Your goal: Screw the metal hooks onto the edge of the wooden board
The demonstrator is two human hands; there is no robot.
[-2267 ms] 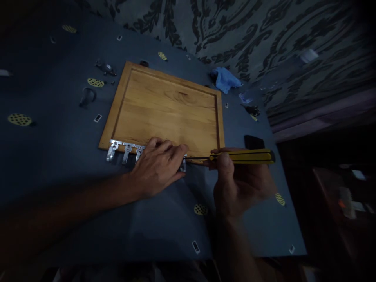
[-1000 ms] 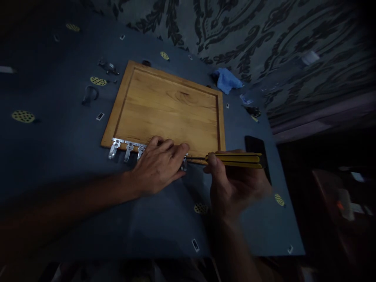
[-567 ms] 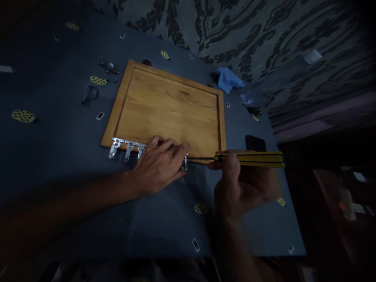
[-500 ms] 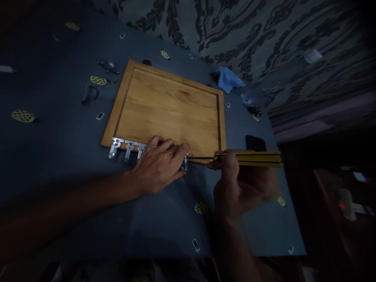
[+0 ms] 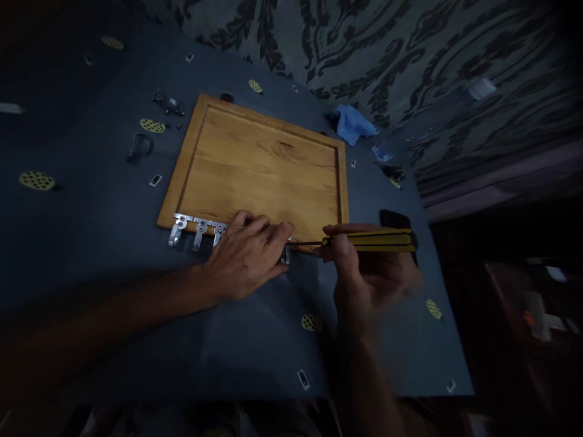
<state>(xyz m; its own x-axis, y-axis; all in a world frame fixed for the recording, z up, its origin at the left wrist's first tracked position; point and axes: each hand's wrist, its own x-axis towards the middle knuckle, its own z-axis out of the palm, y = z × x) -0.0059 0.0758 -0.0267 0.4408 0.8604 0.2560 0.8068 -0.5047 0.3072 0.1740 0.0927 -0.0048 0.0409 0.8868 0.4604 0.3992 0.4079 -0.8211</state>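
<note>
A framed wooden board [image 5: 264, 164] lies on the blue tabletop. Along its near edge runs a metal hook rail [image 5: 203, 227], with several silver hooks hanging past the wood. My left hand [image 5: 248, 255] is pressed over the rail with curled fingers, holding it against the board and hiding its middle part. My right hand [image 5: 364, 273] is closed around a screwdriver [image 5: 378, 239] with a yellow and black handle. Its thin shaft points left, and the tip reaches the rail's right end beside my left thumb; exact contact is hidden.
Metal clamp-like pieces [image 5: 168, 104] and a dark curved band [image 5: 140, 147] lie left of the board. A blue cloth [image 5: 353, 124] and a dark small tool [image 5: 392, 172] are at the right. Behind the right hand is a black phone-like object [image 5: 394, 219]. Patterned wallpaper [image 5: 364, 54] borders the far side.
My right hand has shifted slightly left with the screwdriver, and the handle appears turned. My left hand, the rail and the board stay in place.
</note>
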